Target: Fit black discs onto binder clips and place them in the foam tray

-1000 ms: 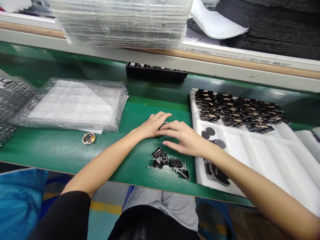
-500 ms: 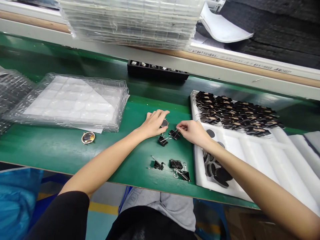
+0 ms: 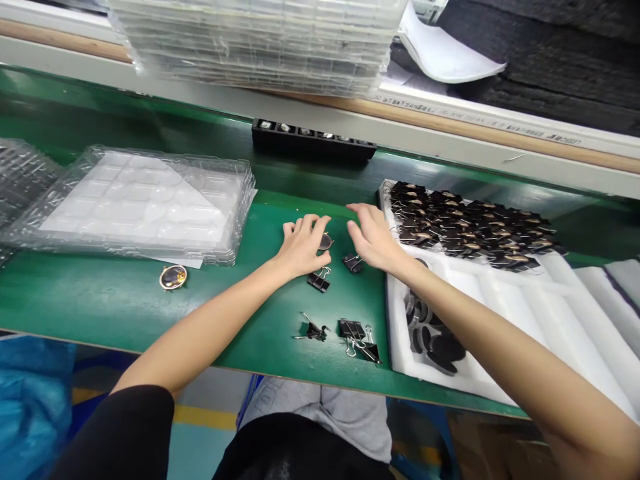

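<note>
My left hand (image 3: 303,248) is over the bench with its fingers spread. Between its thumb and forefinger sits a round dark watch case (image 3: 325,241); whether the hand touches it I cannot tell. Right of it, my right hand (image 3: 373,235) is open, thumb and forefinger apart with nothing between them. Just below that hand lies a black binder clip (image 3: 353,263). A second binder clip (image 3: 319,281) rests under my left thumb. Nearer the bench's front edge are several more binder clips (image 3: 353,328). Another watch case (image 3: 173,277), gold-rimmed, lies to the left.
A white foam tray (image 3: 505,313) at the right holds rows of clipped pieces (image 3: 465,223) and loose dark discs (image 3: 440,347). Clear plastic trays (image 3: 150,207) are stacked at the left. A black strip holder (image 3: 313,143) stands at the back, below another tray stack (image 3: 260,47).
My right hand has let go of the binder clip and moved up, fingers opening. The clip near my left thumb has turned. My left hand has shifted slightly left.
</note>
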`<action>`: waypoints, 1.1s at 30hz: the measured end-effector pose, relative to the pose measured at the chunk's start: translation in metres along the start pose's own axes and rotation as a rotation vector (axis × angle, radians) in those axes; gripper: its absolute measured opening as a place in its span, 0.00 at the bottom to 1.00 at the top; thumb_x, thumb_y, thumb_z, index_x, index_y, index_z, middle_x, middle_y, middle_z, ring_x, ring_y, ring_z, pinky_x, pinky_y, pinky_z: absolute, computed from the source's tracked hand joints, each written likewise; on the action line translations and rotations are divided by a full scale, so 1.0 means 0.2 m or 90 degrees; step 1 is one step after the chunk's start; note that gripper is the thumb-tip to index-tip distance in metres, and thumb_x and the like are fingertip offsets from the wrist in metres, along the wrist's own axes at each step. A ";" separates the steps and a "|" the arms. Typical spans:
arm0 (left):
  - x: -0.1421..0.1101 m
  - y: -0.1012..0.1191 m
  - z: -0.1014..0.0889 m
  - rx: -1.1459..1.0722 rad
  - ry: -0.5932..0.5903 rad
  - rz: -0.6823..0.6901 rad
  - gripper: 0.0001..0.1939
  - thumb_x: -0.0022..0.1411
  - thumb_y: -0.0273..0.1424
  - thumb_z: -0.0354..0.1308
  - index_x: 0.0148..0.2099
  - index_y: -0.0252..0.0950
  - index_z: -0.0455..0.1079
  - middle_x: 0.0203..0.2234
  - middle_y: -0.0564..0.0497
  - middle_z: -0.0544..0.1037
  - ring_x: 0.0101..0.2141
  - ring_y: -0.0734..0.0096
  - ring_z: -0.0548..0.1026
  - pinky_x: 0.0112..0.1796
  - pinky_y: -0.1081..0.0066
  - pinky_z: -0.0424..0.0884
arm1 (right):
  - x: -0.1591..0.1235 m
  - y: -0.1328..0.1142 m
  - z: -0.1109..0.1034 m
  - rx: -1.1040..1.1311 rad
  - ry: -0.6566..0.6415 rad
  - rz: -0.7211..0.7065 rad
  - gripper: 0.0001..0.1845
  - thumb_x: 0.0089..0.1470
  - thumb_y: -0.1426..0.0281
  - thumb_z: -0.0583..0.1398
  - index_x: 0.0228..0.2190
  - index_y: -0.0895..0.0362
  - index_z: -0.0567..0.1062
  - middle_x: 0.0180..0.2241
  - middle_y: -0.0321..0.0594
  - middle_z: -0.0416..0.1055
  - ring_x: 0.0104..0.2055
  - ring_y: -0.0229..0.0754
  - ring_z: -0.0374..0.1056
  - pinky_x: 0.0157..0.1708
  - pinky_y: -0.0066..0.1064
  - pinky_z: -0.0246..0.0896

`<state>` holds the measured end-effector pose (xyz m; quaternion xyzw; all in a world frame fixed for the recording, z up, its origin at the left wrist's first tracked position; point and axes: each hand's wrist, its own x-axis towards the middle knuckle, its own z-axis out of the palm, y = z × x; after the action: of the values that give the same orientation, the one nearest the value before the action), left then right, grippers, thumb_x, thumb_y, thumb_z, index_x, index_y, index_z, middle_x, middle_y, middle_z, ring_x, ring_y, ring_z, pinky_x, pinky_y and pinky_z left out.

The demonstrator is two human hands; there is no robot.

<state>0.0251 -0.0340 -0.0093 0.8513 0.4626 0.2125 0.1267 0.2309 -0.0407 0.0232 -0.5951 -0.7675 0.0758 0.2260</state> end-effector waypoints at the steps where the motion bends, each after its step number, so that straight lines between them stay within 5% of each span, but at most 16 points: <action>1: 0.00 0.00 0.00 -0.011 0.004 0.001 0.36 0.60 0.33 0.57 0.70 0.36 0.56 0.61 0.37 0.65 0.59 0.47 0.66 0.53 0.54 0.59 | 0.01 0.00 0.04 -0.028 -0.021 0.018 0.29 0.67 0.58 0.46 0.62 0.57 0.67 0.64 0.57 0.63 0.68 0.59 0.56 0.65 0.59 0.54; 5: 0.01 -0.01 -0.01 -0.051 0.001 0.021 0.36 0.60 0.31 0.58 0.70 0.36 0.55 0.62 0.38 0.65 0.61 0.50 0.65 0.53 0.56 0.59 | 0.05 0.00 0.17 -0.102 -0.028 0.193 0.31 0.69 0.57 0.42 0.63 0.57 0.65 0.66 0.59 0.58 0.70 0.62 0.51 0.65 0.64 0.47; 10: 0.02 -0.01 -0.02 -0.050 -0.016 -0.054 0.34 0.65 0.40 0.61 0.68 0.38 0.56 0.55 0.41 0.75 0.55 0.48 0.68 0.52 0.54 0.56 | 0.17 -0.03 0.13 -0.053 -0.062 0.386 0.33 0.69 0.53 0.40 0.64 0.55 0.66 0.67 0.57 0.56 0.71 0.61 0.49 0.67 0.60 0.45; 17: 0.02 -0.03 -0.01 -0.090 -0.029 -0.020 0.32 0.64 0.38 0.63 0.66 0.40 0.57 0.49 0.47 0.78 0.51 0.54 0.72 0.51 0.57 0.55 | 0.16 0.03 0.11 -0.018 -0.025 0.186 0.30 0.69 0.55 0.41 0.62 0.53 0.67 0.64 0.54 0.61 0.70 0.58 0.51 0.67 0.62 0.44; 26: 0.01 -0.01 -0.03 -0.125 -0.123 0.067 0.33 0.59 0.38 0.66 0.64 0.41 0.59 0.45 0.50 0.79 0.49 0.57 0.74 0.52 0.59 0.54 | 0.14 0.22 0.29 -0.027 0.059 0.261 0.30 0.70 0.56 0.40 0.59 0.61 0.67 0.60 0.61 0.61 0.66 0.61 0.54 0.65 0.61 0.49; 33: 0.03 0.01 -0.01 -0.124 -0.127 0.062 0.35 0.61 0.39 0.67 0.65 0.40 0.57 0.43 0.50 0.79 0.46 0.58 0.77 0.51 0.60 0.55 | 0.13 0.20 0.28 -0.034 0.044 0.275 0.29 0.70 0.59 0.41 0.60 0.63 0.65 0.62 0.62 0.59 0.66 0.62 0.52 0.66 0.60 0.48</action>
<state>0.0289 -0.0306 -0.0045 0.8734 0.3831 0.1765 0.2432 0.2355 0.0045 -0.0356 -0.7537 -0.6156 0.0819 0.2151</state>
